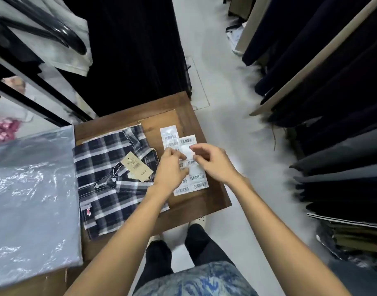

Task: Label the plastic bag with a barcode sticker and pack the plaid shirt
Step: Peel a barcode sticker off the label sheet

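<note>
Pinning the barcode sticker sheet flat on the desk with left hand, fingers curled on it; right hand pinching at one label, apparently peeling. Plaid shirt lying folded just left, navy-and-white checks, tan tag on top. Plastic bag waiting far left, glossy, crinkled.
</note>
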